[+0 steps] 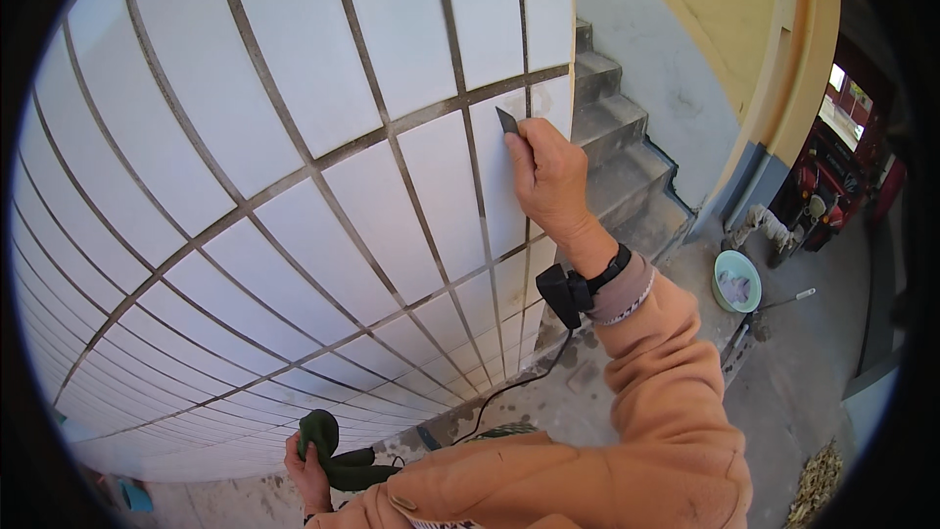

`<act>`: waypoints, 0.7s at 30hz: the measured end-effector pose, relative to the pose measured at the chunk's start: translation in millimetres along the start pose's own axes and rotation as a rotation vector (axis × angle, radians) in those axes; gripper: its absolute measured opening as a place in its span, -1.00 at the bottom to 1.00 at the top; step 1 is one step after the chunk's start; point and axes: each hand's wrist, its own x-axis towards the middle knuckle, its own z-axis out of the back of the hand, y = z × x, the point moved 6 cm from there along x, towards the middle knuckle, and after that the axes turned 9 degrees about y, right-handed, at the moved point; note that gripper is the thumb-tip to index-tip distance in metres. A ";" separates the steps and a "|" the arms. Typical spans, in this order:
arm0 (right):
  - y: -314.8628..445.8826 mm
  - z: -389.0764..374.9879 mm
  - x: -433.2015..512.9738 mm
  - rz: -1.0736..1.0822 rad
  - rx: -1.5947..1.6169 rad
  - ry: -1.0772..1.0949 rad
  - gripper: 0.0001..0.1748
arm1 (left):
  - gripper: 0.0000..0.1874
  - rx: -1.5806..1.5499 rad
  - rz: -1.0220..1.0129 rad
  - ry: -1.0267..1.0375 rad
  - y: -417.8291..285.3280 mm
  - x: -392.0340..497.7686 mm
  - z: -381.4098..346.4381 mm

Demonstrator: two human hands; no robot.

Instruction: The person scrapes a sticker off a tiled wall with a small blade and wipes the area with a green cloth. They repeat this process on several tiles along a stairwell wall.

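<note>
In my right hand [549,169] is a small dark flat blade [507,120], pinched between thumb and fingers. Its tip lies at or just off a white wall tile [496,169], a little below a horizontal dark joint. Faint greyish smears show on the tile face near that joint. My left hand [312,472], low in the picture, grips a dark green cloth [320,432] close to the lower tiles. A black device on a strap sits on my right wrist, with a cable running down from it.
Concrete stairs [613,125] rise just past the tiled wall's right edge. On the floor at right stand a light green basin [736,281] with cloth in it, a long-handled tool [786,300] and a red vehicle [826,187]. A pile of dry plant scraps [816,485] lies lower right.
</note>
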 end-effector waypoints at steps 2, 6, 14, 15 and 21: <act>2.1 4.8 2.8 0.077 -0.056 -0.074 -0.89 | -0.78 0.047 0.014 0.016 5.5 -2.2 1.4; -2.9 6.7 6.9 0.022 -0.158 0.033 -0.86 | -0.76 0.050 0.045 0.029 17.5 -2.3 4.9; 1.7 15.0 34.1 0.156 -0.252 0.175 -0.83 | -0.77 -0.043 0.038 0.042 12.6 -11.0 -11.8; 5.0 14.3 36.1 0.269 -0.215 0.164 -0.83 | -0.77 -0.064 0.065 0.009 11.3 -15.5 -13.2; -8.8 7.6 34.6 0.371 -0.139 0.262 -0.82 | -0.76 -0.199 0.137 -0.246 12.6 -51.9 -52.8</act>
